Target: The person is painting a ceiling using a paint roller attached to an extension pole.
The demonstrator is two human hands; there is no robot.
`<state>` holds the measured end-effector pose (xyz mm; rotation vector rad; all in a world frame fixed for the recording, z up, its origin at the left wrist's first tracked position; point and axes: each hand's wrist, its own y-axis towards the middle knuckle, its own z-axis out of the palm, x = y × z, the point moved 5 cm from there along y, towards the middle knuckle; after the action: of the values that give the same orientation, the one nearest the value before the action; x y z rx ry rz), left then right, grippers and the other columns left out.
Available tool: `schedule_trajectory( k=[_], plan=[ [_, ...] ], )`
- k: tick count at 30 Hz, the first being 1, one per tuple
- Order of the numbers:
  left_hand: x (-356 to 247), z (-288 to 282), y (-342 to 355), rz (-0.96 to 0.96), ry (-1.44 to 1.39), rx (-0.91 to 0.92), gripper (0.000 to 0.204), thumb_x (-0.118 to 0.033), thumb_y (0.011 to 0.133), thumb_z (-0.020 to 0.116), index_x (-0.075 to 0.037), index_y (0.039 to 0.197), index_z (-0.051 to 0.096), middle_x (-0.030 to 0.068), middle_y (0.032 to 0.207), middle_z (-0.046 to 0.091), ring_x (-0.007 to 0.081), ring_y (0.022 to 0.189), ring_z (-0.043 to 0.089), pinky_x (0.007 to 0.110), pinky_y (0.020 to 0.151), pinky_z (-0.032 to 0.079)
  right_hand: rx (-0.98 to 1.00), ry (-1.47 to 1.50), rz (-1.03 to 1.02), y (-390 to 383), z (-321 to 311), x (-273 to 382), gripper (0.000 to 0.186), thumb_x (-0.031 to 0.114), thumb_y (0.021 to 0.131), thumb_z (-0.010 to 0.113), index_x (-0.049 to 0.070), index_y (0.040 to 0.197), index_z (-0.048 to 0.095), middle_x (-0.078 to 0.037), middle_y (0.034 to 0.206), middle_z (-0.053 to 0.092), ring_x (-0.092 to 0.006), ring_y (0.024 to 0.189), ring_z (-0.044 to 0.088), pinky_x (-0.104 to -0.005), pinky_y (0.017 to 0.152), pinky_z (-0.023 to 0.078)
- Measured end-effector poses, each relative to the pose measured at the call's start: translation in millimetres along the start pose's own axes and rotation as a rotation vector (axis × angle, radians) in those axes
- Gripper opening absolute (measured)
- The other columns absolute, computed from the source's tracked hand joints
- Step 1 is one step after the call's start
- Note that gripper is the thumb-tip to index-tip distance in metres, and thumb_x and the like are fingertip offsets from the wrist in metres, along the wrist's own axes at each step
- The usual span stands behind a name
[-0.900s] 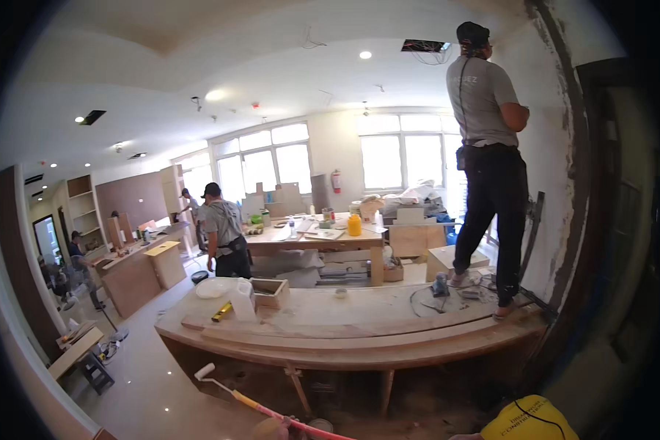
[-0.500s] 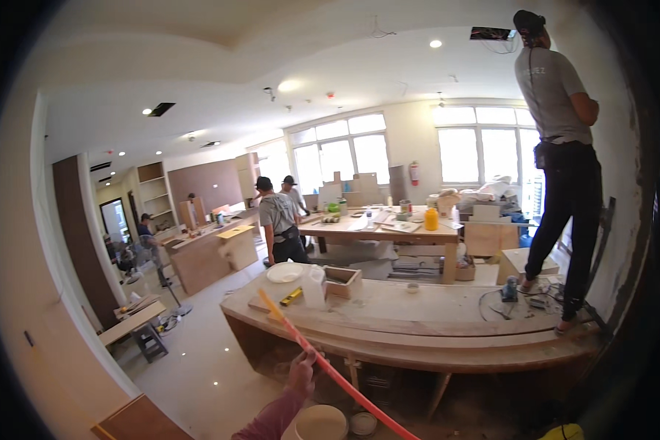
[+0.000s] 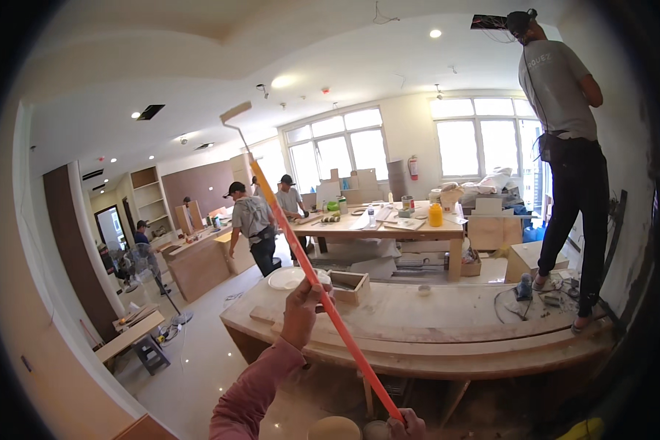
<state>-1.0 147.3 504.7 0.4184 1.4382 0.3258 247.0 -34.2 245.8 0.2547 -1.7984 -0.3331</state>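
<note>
A paint roller with a long orange-red pole (image 3: 350,343) slants across the view, its top end leaning to the left. Its pale roller sleeve (image 3: 236,111) stands on a bent wire frame, seen against the ceiling. My left hand (image 3: 306,312) is closed round the middle of the pole, above the near workbench. Lower down, at the bottom edge, my right hand (image 3: 406,425) grips the pole's lower part; the view cuts off most of that hand. A white bucket (image 3: 334,430) sits partly in view between my arms.
A dusty curved counter (image 3: 447,312) spans the front, bearing a wooden box (image 3: 350,287), a white plate (image 3: 286,277) and tools. On its right a person (image 3: 565,132) stands, near the ceiling opening. Other workers (image 3: 253,224) stand beyond, beside a cluttered table (image 3: 389,233).
My left hand has risen with the pole, bringing the roller sleeve into view near the ceiling. My right hand has appeared at the bottom. A worker beyond has moved left.
</note>
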Motion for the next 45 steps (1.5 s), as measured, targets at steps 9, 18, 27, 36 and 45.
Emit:
schedule_trajectory(
  k=[9, 18, 27, 36, 45],
  plan=[
    [0.4, 43.6, 74.7, 0.073, -0.057, 0.207, 0.031, -0.018, 0.106, 0.052, -0.005, 0.134, 0.056, 0.0063, 0.11, 0.064, 0.0158, 0.093, 0.067, 0.031, 0.079, 0.057, -0.46, -0.101, -0.182, 139.7, 53.3, 69.7, 0.022, 0.02, 0.097, 0.063, 0.004, 0.111, 0.06, -0.005, 0.072, 0.07, -0.0218, 0.061, 0.069, -0.033, 0.058, 0.054],
    [-38.1, 78.3, 211.7, 0.096, -0.229, 0.284, 0.019, -0.016, 0.107, 0.047, -0.004, 0.115, 0.06, 0.0051, 0.096, 0.061, 0.0147, 0.079, 0.064, 0.032, 0.072, 0.058, -0.236, 0.326, -0.176, 276.7, 64.5, 138.0, 0.029, 0.019, 0.103, 0.055, -0.002, 0.123, 0.05, -0.009, 0.083, 0.065, -0.0131, 0.056, 0.063, -0.028, 0.048, 0.05],
    [-91.2, 123.9, 312.7, 0.182, -0.156, 0.331, 0.03, -0.016, 0.108, 0.044, 0.002, 0.129, 0.055, 0.0111, 0.115, 0.061, 0.0209, 0.091, 0.067, 0.037, 0.076, 0.061, -0.254, 0.34, -0.325, 395.2, 13.4, 187.7, 0.027, 0.023, 0.104, 0.055, -0.001, 0.117, 0.052, -0.006, 0.077, 0.063, -0.0102, 0.052, 0.062, -0.0265, 0.044, 0.05],
    [-79.6, 155.6, 362.7, 0.21, -0.13, 0.297, 0.029, -0.014, 0.108, 0.043, 0.003, 0.127, 0.055, 0.0109, 0.113, 0.059, 0.0193, 0.085, 0.066, 0.034, 0.071, 0.061, -0.227, 0.406, -0.343, 496.3, -20.3, 189.8, 0.029, 0.024, 0.105, 0.054, -0.001, 0.12, 0.052, -0.006, 0.08, 0.059, -0.0096, 0.053, 0.061, -0.0243, 0.043, 0.049],
    [-64.8, 182.9, 440.0, 0.262, -0.02, 0.246, 0.036, -0.017, 0.108, 0.043, 0.004, 0.136, 0.051, 0.0125, 0.116, 0.06, 0.0219, 0.094, 0.065, 0.041, 0.082, 0.061, -0.226, 0.397, -0.449, 565.9, -51.2, 180.9, 0.022, 0.02, 0.103, 0.052, -0.002, 0.103, 0.053, -0.006, 0.071, 0.059, -0.0125, 0.046, 0.061, -0.0291, 0.04, 0.047]
  ],
)
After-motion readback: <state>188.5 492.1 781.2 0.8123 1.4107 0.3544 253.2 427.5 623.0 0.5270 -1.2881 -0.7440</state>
